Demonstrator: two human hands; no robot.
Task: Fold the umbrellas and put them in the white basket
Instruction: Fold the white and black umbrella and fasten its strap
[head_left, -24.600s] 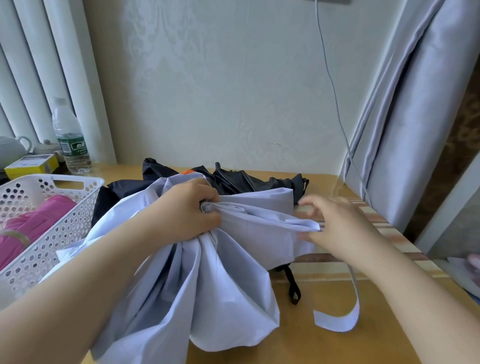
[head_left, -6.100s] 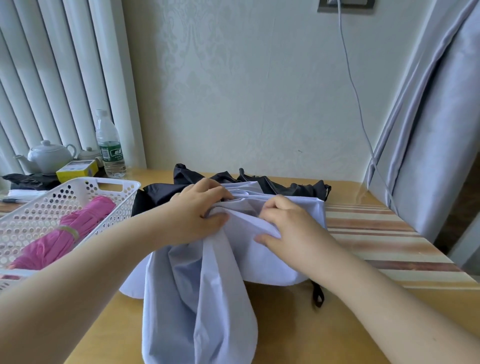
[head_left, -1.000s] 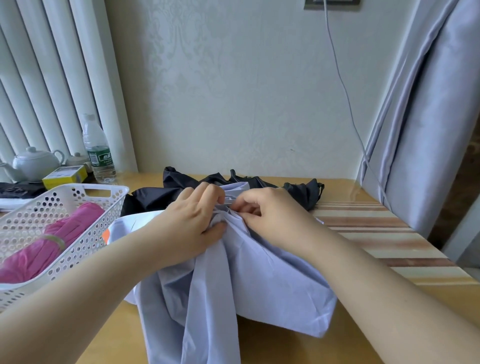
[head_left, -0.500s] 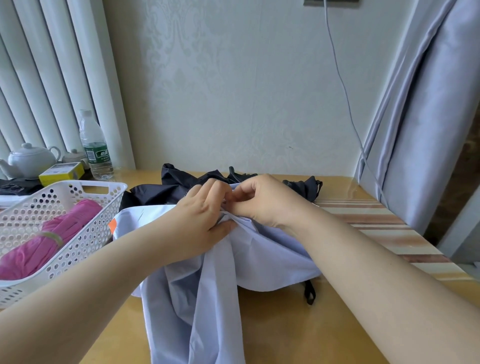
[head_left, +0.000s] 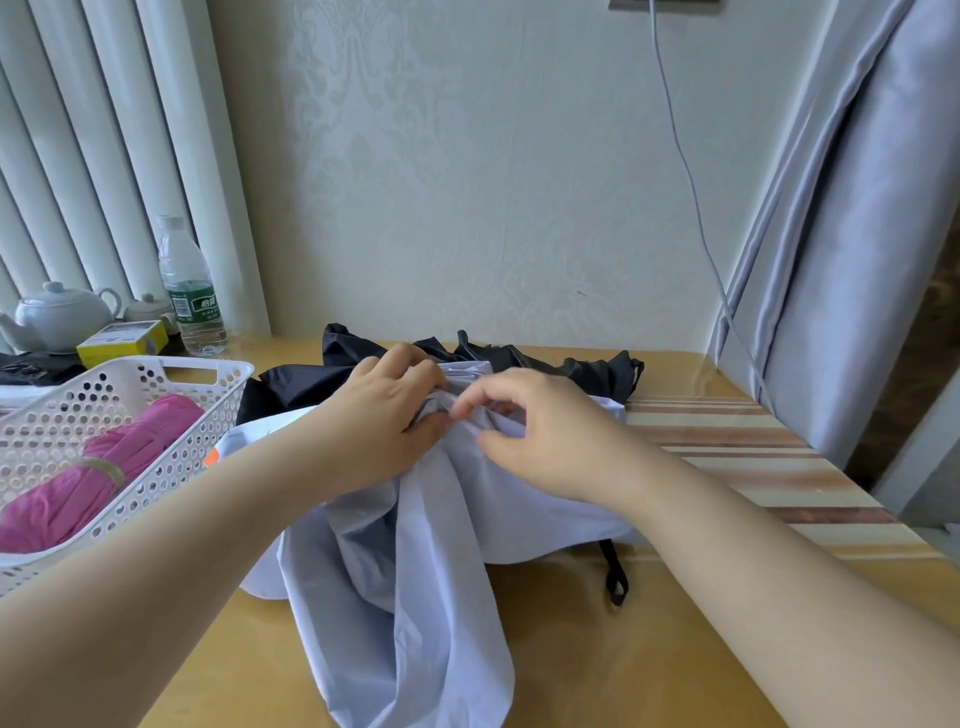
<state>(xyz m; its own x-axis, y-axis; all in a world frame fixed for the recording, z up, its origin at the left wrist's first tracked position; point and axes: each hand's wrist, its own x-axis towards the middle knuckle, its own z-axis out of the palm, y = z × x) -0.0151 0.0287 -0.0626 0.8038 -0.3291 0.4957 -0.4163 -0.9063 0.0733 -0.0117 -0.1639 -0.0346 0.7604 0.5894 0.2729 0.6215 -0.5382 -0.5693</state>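
A pale patterned wall rises behind the wooden counter (head_left: 649, 675), with white vertical blinds (head_left: 93, 156) to one side and a grey curtain (head_left: 857, 234) to the other. The lavender umbrella (head_left: 415, 597) lies in the middle of the counter, its loose fabric spilling toward me over the near part of the top.

My left hand (head_left: 384, 431) grips the gathered folds at the umbrella's far end, fingers curled over the bunched cloth. My right hand (head_left: 540, 441) sits just beside it on the same bunch, thumb and forefinger pinching a pleat, the other fingers bent over the fabric. The two hands are almost touching.

Behind the lavender umbrella, and partly under it, lies a black umbrella (head_left: 332, 374), crumpled and unfolded; a black strap (head_left: 615, 577) pokes out from beneath the lavender cloth on its right side.

Left of the lavender umbrella stands the white basket (head_left: 171, 415), perforated, and a folded pink umbrella (head_left: 88, 478) rests inside it, wrapped with a band.

Beyond the basket, near the blinds, stand a water bottle (head_left: 189, 291), a yellow box (head_left: 124, 340) and a white teapot (head_left: 60, 314). A thin cable (head_left: 680, 156) hangs down the wall to the right of the umbrella.
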